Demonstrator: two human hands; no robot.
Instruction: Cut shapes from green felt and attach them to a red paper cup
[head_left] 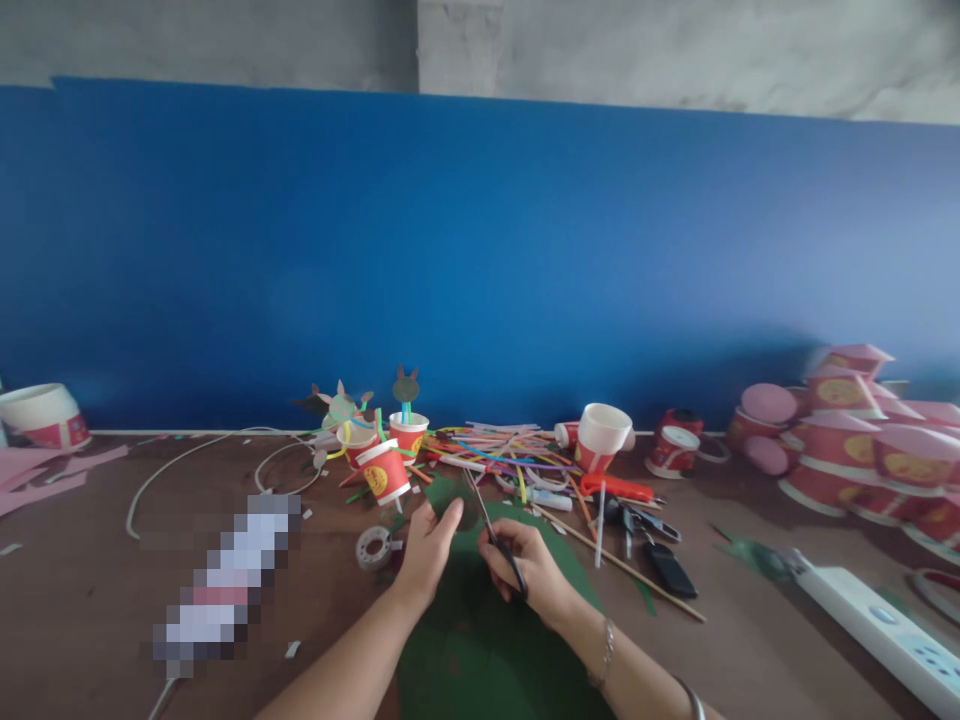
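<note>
My left hand [429, 548] pinches a small piece of dark green paper [448, 494] between thumb and fingers. In my right hand [536, 570] is a pair of scissors [485, 508], its dark handles around the fingers and its blades pointing away from me beside the green piece. I cannot tell whether the blades touch the paper. Beneath both hands lies a large dark green sheet [495, 650]. A roll of clear tape [373, 548] stands just left of my left hand. Right of my right hand lies a thin wooden stick [637, 575].
Behind the hands are colourful straws or strips [510, 450], red-and-white paper cups [384, 472] with animal-head cutouts [406, 385], and an orange-red tool [619, 488]. Keys [667, 568] lie to the right, near a white power strip [877, 620]. Pink-topped cups [855, 450] are stacked far right.
</note>
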